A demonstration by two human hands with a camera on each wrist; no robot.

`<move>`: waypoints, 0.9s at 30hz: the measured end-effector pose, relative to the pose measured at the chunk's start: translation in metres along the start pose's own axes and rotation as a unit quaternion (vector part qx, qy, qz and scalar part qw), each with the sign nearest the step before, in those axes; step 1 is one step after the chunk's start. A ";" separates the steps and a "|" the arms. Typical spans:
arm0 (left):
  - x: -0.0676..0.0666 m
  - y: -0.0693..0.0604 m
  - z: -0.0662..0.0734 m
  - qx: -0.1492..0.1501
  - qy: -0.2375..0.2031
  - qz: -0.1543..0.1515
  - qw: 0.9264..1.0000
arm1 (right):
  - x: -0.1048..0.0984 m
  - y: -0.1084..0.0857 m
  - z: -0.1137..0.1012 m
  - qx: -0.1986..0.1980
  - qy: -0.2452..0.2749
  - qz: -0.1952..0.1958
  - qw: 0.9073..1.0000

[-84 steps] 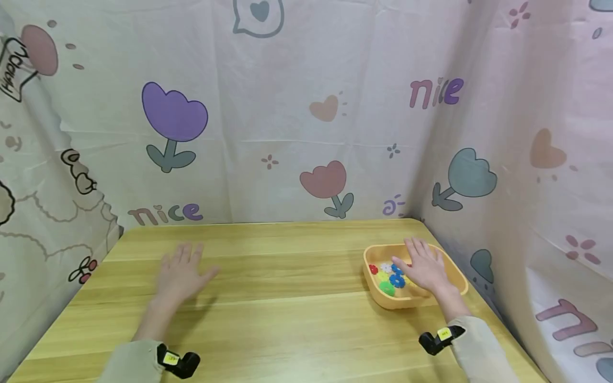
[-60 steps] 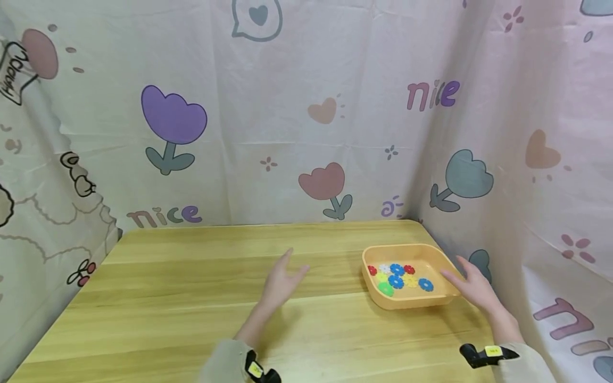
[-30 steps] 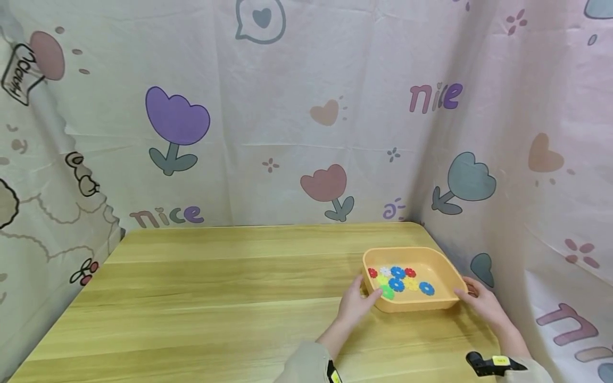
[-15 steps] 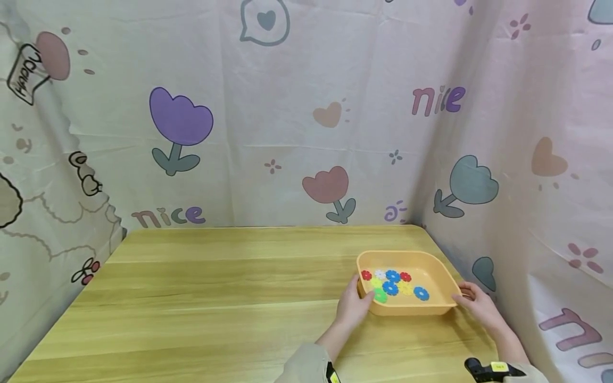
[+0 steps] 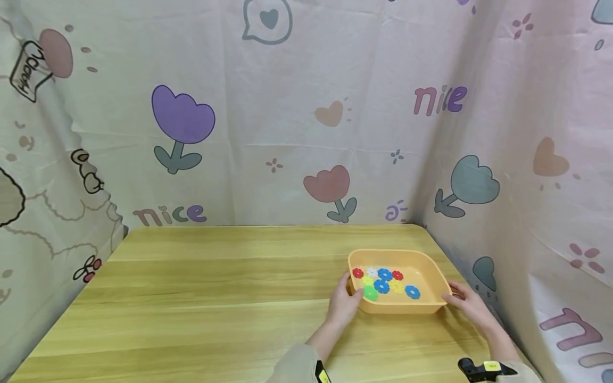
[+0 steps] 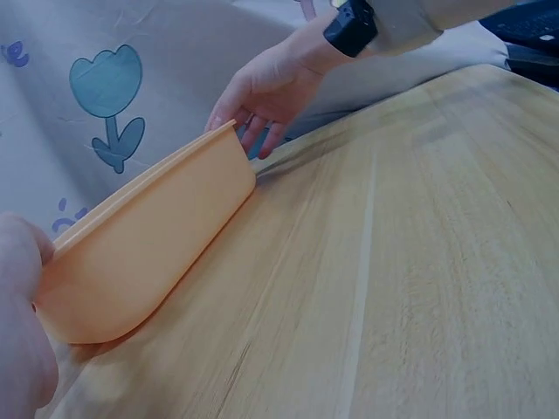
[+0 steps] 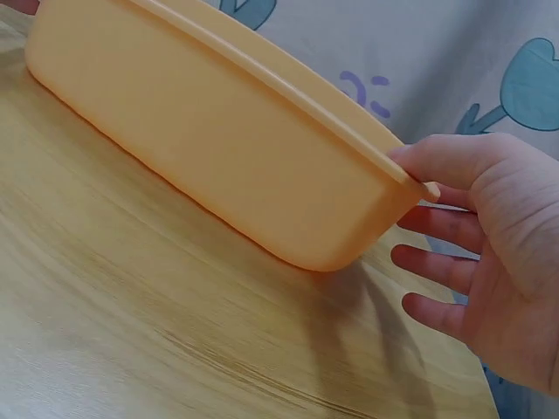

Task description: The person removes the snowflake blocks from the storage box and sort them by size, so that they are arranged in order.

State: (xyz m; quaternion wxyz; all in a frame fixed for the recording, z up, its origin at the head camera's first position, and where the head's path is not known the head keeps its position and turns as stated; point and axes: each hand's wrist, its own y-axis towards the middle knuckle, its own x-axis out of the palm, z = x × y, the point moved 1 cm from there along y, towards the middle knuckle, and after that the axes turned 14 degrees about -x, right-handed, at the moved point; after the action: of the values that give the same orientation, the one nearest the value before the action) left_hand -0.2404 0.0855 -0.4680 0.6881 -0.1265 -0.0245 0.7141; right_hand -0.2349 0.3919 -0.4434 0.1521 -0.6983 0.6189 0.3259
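Note:
A yellow-orange plastic tray (image 5: 426,304) stands on the right part of the wooden table. Inside it lie several flower-shaped plastic pieces, among them a green piece (image 5: 370,293), a blue piece (image 5: 412,292) and a red piece (image 5: 357,273). My left hand (image 5: 342,304) grips the tray's left end, thumb over the rim. At the opposite end my right hand (image 5: 469,304) pinches the rim; in the right wrist view the thumb of this right hand (image 7: 515,236) lies on top and the other fingers spread below. The tray wall (image 6: 157,236) fills the left wrist view's left side.
The wooden table (image 5: 191,298) stretches away to the left of the tray. A printed curtain (image 5: 268,117) hangs behind it and along both sides, close to the right hand. Each wrist wears a small black camera (image 5: 483,369).
Both hands came over to the tray's two ends and took hold of it. Since then the tray has slid left along the table with the hands, its pieces still inside.

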 end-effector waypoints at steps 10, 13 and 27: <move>-0.023 0.003 -0.009 -0.008 -0.046 0.034 0.998 | 0.020 0.004 -0.016 -0.033 0.040 0.009 0.999; -0.032 0.002 -0.011 -0.003 -0.059 0.035 0.998 | 0.027 0.007 -0.020 -0.030 0.044 0.005 0.999; -0.084 -0.009 -0.023 0.029 -0.055 0.034 0.997 | 0.060 0.017 -0.043 -0.053 0.062 -0.022 0.996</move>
State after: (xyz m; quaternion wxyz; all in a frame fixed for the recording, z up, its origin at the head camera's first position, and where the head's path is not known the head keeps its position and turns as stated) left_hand -0.2245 0.0000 -0.4759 0.6647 -0.0677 -0.0372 0.7431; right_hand -0.2389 0.3163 -0.4471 0.0837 -0.7375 0.5936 0.3110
